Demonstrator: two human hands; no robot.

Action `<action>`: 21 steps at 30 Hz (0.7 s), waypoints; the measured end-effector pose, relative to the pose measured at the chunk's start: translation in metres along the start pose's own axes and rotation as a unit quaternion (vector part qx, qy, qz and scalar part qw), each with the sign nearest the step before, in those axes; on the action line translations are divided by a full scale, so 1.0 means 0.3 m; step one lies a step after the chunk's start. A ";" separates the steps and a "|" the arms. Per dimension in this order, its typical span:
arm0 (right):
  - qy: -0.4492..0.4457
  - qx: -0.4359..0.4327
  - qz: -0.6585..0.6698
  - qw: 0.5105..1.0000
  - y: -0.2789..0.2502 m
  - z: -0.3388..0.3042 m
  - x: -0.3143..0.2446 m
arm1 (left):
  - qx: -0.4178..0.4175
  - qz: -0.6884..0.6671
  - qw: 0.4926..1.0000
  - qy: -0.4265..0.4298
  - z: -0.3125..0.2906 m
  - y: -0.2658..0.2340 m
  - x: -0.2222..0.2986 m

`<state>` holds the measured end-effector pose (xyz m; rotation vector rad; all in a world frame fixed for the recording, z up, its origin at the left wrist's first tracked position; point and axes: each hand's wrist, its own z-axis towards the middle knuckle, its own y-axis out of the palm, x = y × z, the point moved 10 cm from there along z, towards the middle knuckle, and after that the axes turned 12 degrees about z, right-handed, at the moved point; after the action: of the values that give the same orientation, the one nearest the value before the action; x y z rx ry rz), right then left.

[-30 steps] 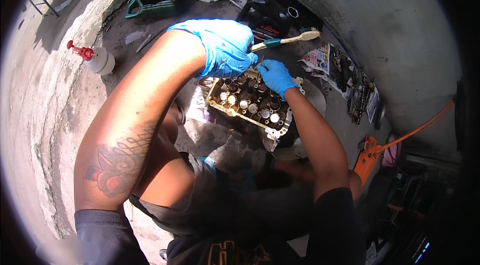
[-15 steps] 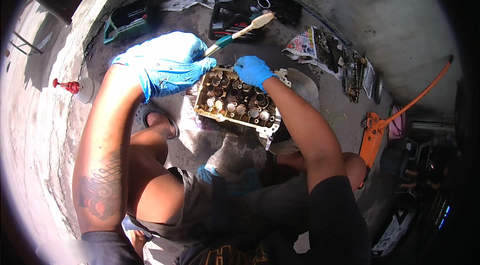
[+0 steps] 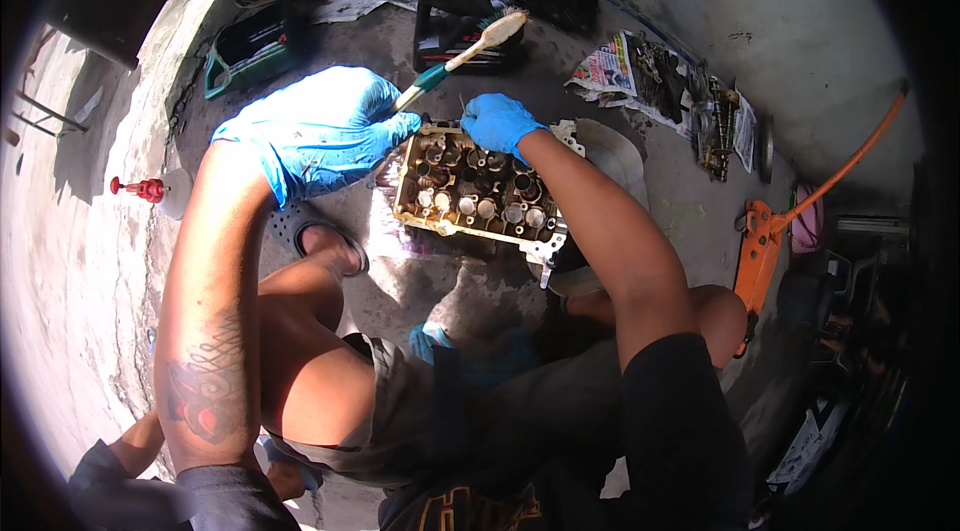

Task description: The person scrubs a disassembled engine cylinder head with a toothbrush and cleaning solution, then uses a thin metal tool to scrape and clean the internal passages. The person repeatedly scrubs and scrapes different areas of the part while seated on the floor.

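My left hand (image 3: 320, 131), in a blue glove, is closed around the handle of a scrub brush (image 3: 462, 59). The brush has a cream and green handle, and its head points up and away to the right. A cylinder head (image 3: 470, 193), oily and brown with rows of round bores and valve lifters, lies before me. Over its far edge is my right hand (image 3: 503, 123), also gloved in blue, with the fingers pinched together. Something thin seems to stick out at the fingertips, too small to name.
A pale basin (image 3: 620, 166) sits partly under the cylinder head's right side. Oil jugs (image 3: 440, 26) and a cut green container (image 3: 225, 66) stand farther off. Camshafts (image 3: 720, 131) lie on newspaper. An orange floor jack (image 3: 762, 251) is at right, a red-topped spray bottle (image 3: 170, 193) at left.
The view has shifted slightly. Both hands keep nearly the same pose, left on the brush, right pinched above the cylinder head. A bare limb and dark cloth now show at the lower left.
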<state>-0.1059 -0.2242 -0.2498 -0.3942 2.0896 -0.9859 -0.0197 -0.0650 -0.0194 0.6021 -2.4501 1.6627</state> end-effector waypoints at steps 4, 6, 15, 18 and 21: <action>-0.040 -0.031 -0.003 0.999 0.002 -0.023 -0.056 | -0.042 -0.012 0.999 -0.026 0.009 0.026 -0.003; -0.049 -0.068 -0.024 0.996 0.020 -0.041 -0.075 | -0.030 -0.014 0.999 -0.014 0.012 0.020 0.004; -0.094 -0.125 -0.097 0.983 0.093 -0.092 -0.109 | 0.015 -0.004 1.000 0.017 0.018 0.018 -0.012; -0.092 -0.130 -0.115 0.981 0.095 -0.094 -0.108 | 0.011 0.013 1.000 0.007 0.023 0.023 -0.025; -0.082 -0.127 -0.120 0.981 0.084 -0.092 -0.109 | 0.023 0.011 1.000 0.017 0.022 0.019 -0.025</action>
<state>-0.1045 -0.1753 -0.2410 -0.8475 2.0530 -0.7905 -0.0142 -0.0674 -0.0293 0.5484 -2.4098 1.7283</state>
